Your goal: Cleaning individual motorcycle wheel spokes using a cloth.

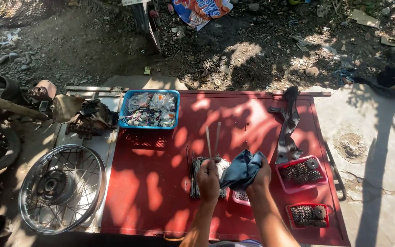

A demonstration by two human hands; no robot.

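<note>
My left hand (208, 179) grips two thin metal spokes (213, 139) that stick up and away from me, above a bundle of dark spokes (194, 178) lying on the red metal panel (161, 183). Beside it my right hand (260, 177) is closed on a crumpled blue cloth (241, 170), which touches the lower ends of the held spokes. Both forearms reach in from the bottom edge.
A blue basket of small bagged parts (149, 110) sits at the panel's back left. Two red trays of sprockets (301, 173) (308, 216) and a dark metal bracket (287, 126) lie on the right. A spoked wheel (61, 187) and engine parts (90, 119) rest to the left.
</note>
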